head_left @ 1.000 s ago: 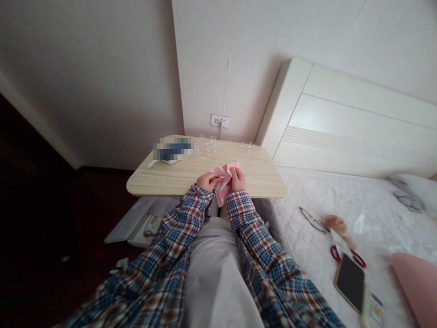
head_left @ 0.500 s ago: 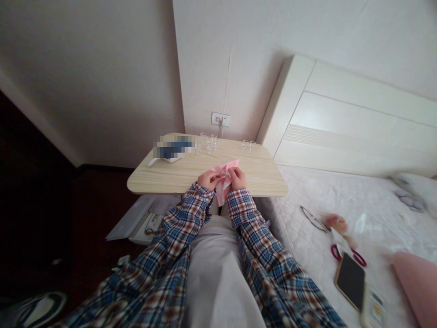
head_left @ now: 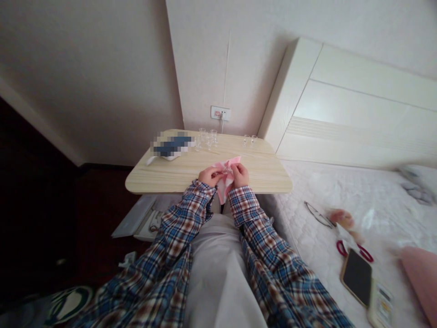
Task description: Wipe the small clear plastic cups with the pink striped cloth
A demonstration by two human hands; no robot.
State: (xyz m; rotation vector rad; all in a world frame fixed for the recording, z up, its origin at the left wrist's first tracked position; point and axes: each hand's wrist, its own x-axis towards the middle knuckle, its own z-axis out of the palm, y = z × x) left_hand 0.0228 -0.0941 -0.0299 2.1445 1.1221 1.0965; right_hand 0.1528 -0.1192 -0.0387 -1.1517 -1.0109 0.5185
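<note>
My left hand (head_left: 209, 176) and my right hand (head_left: 240, 175) are closed at the front edge of the small wood-grain table (head_left: 164, 176). Between them they hold a pink and white cloth (head_left: 223, 187), whose lower end hangs over the table edge. Something clear and small seems to be wrapped in the cloth at my fingertips; it is too small to make out. Several small clear glasses (head_left: 213, 135) stand in a group behind my left hand. Two more glasses (head_left: 254, 139) stand apart at the back right.
A blurred-out blue and white object (head_left: 174, 146) lies at the table's left. On the bed (head_left: 297, 182) at right are glasses frames (head_left: 317, 215), red-handled scissors (head_left: 365, 253), a phone (head_left: 357, 277) and a remote (head_left: 381, 304). An open white box (head_left: 146, 230) is below the table.
The view has shifted slightly. Both hands still hold the cloth, and my right hand's fingers have moved a little on it.
</note>
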